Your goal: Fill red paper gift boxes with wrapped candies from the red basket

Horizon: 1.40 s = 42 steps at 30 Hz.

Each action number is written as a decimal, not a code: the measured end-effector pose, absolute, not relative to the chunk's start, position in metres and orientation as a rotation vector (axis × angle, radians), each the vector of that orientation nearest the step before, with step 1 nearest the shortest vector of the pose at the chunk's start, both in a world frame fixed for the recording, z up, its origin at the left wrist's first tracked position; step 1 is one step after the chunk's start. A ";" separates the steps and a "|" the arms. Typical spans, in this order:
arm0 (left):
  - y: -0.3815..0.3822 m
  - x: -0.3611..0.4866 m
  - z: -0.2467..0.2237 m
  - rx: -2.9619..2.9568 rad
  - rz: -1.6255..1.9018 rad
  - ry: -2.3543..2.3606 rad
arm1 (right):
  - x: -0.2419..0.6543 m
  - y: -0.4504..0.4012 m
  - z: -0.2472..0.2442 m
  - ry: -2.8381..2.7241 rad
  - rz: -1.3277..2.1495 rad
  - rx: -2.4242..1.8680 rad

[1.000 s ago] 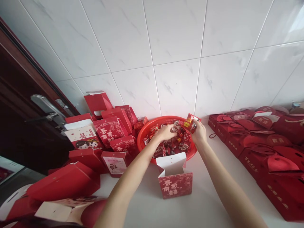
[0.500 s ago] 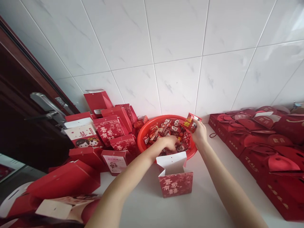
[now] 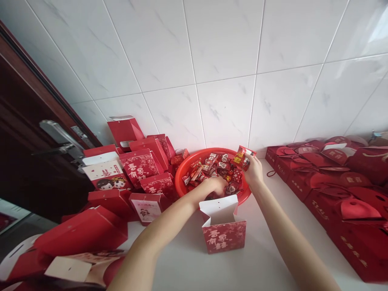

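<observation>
My left hand (image 3: 218, 186) is down among the wrapped candies (image 3: 209, 163) in the red plastic basket (image 3: 181, 184). Its fingers are curled, and whatever they hold is hidden. Over the basket's right rim, my right hand (image 3: 253, 169) grips red candy packets (image 3: 241, 157) with gold print. Nearer to me, between my forearms, a red printed box (image 3: 224, 237) stands upright with its white-lined top open.
Red and white gift boxes (image 3: 141, 166) stand crowded left of the basket, with larger ones at the lower left. Rows of red boxes (image 3: 321, 198) line the right side. A tiled wall (image 3: 224, 109) rises behind; a dark door (image 3: 36, 141) is at the left.
My left hand has shifted slightly within the candies, its fingers now more curled. My right hand has moved a little to the left with the packets. The upright box has stayed in place.
</observation>
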<state>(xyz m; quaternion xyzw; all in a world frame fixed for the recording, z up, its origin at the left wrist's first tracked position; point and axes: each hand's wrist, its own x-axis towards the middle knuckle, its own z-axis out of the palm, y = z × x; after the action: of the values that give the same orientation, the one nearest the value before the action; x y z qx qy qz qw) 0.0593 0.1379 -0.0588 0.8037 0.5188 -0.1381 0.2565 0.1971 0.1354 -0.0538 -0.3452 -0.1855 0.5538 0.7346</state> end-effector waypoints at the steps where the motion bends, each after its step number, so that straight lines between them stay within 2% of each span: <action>1: 0.140 0.057 -0.057 2.160 -0.345 1.400 | 0.197 0.135 -0.054 -0.407 1.219 -0.754; 4: 0.146 0.044 -0.050 2.121 -0.159 1.377 | 0.197 0.135 -0.054 -0.398 1.230 -0.748; 12: 0.161 0.014 -0.040 1.883 0.615 1.375 | 0.196 0.133 -0.048 -0.388 1.244 -0.766; 19: 0.167 0.008 -0.044 1.528 1.075 1.355 | 0.196 0.133 -0.051 -0.437 1.252 -0.774; 25: 0.170 0.008 -0.040 1.301 1.213 1.270 | 0.196 0.133 -0.052 -0.481 1.284 -0.800; 37: 0.167 0.009 -0.034 1.198 1.246 1.079 | 0.195 0.137 -0.062 -0.600 1.255 -0.852; 42: 0.163 0.013 -0.038 1.257 1.219 1.011 | 0.194 0.129 -0.059 -0.739 1.474 -0.792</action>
<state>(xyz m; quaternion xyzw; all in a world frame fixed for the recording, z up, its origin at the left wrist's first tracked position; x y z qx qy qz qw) 0.0129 0.1632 -0.0380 0.5267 0.4236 0.5110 0.5311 0.1938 0.1294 -0.0589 -0.3429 -0.3202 0.6386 0.6099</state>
